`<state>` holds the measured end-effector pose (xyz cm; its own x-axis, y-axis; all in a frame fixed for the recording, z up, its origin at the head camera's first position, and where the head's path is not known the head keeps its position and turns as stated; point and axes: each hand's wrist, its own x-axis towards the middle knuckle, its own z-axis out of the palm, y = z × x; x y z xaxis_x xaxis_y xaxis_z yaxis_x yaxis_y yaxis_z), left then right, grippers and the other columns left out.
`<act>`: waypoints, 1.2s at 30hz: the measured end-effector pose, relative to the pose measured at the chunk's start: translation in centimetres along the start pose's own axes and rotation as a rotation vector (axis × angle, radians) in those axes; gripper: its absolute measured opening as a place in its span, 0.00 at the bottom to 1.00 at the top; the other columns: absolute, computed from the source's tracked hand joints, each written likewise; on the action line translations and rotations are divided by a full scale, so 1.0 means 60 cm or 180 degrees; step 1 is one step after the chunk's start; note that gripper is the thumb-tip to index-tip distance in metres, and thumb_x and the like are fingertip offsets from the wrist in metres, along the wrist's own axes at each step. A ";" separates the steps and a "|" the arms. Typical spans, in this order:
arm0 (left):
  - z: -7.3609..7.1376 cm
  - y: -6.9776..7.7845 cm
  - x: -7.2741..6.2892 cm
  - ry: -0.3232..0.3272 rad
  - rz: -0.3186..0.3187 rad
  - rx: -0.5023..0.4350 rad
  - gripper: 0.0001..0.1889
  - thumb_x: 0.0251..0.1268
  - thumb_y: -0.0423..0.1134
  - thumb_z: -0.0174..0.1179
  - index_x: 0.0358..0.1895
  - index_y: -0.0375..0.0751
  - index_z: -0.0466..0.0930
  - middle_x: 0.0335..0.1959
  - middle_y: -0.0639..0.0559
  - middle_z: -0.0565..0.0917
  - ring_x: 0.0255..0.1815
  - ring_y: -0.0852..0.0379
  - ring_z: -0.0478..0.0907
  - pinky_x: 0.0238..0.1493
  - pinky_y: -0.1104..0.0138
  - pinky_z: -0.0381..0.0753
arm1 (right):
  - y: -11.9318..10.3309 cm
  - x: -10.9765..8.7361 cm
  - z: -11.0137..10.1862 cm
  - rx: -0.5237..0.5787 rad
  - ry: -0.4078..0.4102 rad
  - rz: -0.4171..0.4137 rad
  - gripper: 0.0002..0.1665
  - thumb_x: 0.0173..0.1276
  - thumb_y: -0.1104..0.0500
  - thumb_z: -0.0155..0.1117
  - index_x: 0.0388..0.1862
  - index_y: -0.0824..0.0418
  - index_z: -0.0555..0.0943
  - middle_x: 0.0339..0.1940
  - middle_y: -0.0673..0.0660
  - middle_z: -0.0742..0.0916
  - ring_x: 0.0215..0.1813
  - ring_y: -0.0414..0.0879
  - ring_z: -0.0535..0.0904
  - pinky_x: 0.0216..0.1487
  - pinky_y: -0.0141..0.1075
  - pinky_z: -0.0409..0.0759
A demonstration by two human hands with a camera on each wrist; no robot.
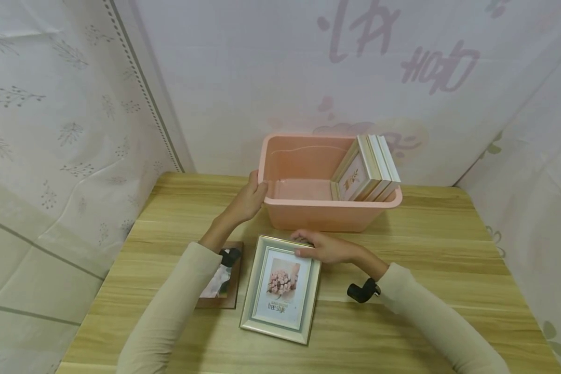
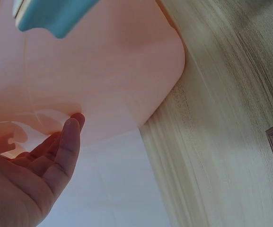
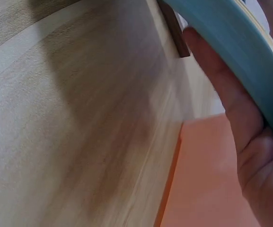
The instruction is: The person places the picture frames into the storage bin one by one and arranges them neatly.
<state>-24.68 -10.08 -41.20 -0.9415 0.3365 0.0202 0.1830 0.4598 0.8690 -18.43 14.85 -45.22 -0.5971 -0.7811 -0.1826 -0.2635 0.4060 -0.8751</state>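
Note:
A pink plastic bin point(image 1: 315, 217) stands at the back of the table. My left hand point(image 1: 246, 201) holds its left rim, with the thumb on top; in the left wrist view the fingers point(image 2: 69, 146) lie against the bin's wall. My right hand point(image 1: 328, 248) grips the top right corner of a pale green-and-gold picture frame point(image 1: 287, 283) printed with a pink bouquet. That frame is raised in front of the bin, and its bluish edge point(image 3: 242, 56) crosses the right wrist view. Several picture frames point(image 1: 366, 169) lean together at the bin's right end.
A brown picture frame point(image 1: 232, 291) lies on the wooden table point(image 1: 430, 270), partly under my left forearm. Dark wrist camera mounts point(image 1: 362, 292) sit by my sleeves. Printed curtains point(image 1: 243, 78) hang behind the table and along both sides.

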 end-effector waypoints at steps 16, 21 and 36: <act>-0.002 -0.002 0.000 0.0033 0.0067 -0.0097 0.28 0.78 0.45 0.32 0.73 0.31 0.47 0.46 0.35 0.74 0.39 0.38 0.74 0.36 0.59 0.76 | -0.030 -0.020 -0.034 -0.0160 0.0005 -0.0491 0.30 0.77 0.58 0.55 0.76 0.55 0.66 0.59 0.57 0.83 0.36 0.40 0.84 0.41 0.34 0.83; 0.000 -0.001 0.002 0.0033 0.0083 -0.0084 0.29 0.78 0.46 0.31 0.73 0.31 0.47 0.44 0.37 0.73 0.36 0.41 0.73 0.34 0.60 0.75 | -0.044 -0.034 -0.054 -0.0054 0.0057 -0.0419 0.30 0.77 0.59 0.55 0.76 0.55 0.66 0.45 0.58 0.88 0.28 0.43 0.85 0.29 0.37 0.84; 0.000 -0.003 0.002 0.0051 0.0100 -0.0006 0.28 0.78 0.46 0.31 0.73 0.32 0.47 0.42 0.37 0.73 0.35 0.42 0.73 0.33 0.61 0.75 | -0.106 -0.079 -0.123 -0.0298 0.0597 -0.0118 0.30 0.76 0.58 0.56 0.76 0.50 0.67 0.66 0.58 0.79 0.51 0.44 0.84 0.50 0.38 0.83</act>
<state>-24.79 -10.10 -41.34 -0.9397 0.3374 0.0553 0.2119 0.4477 0.8687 -19.54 19.48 -35.48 -0.7140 -0.6978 -0.0568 -0.3519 0.4278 -0.8326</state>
